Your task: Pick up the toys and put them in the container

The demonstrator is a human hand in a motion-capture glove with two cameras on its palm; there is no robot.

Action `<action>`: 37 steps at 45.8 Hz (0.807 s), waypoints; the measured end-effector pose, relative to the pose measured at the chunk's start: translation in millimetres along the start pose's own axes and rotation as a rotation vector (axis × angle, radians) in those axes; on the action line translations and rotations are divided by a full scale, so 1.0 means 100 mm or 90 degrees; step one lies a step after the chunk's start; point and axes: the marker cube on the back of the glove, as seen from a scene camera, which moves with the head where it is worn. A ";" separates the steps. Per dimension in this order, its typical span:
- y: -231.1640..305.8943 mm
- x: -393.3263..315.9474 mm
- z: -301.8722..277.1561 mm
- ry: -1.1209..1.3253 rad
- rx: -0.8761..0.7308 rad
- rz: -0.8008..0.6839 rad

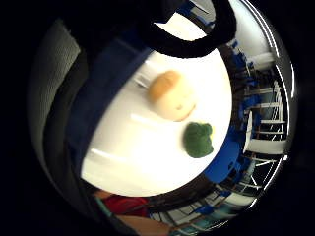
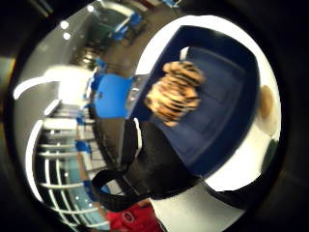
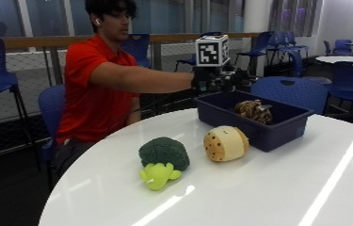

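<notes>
A broccoli plush (image 3: 162,160) and a round tan plush (image 3: 226,143) lie near each other on the white worktop (image 3: 289,188), the tan one just beside the navy container (image 3: 257,123). A striped tiger plush (image 3: 253,111) lies inside it; the thumb-side palm view shows its stripes. The gloved right hand (image 3: 217,80) hovers above the container's far side; whether its fingers are spread or curled cannot be told.

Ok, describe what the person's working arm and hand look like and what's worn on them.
The right hand wears a black glove with black straps looping at the palm. The forearm is bare; a short red sleeve of a polo shirt covers the upper arm. The glove looks bulky, with dark hardware around the fingers.
</notes>
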 end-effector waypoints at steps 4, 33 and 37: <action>0.21 0.46 0.04 -0.005 0.020 0.067; 1.32 2.61 0.78 0.030 -0.131 0.324; 1.35 2.68 0.95 0.028 -0.166 0.330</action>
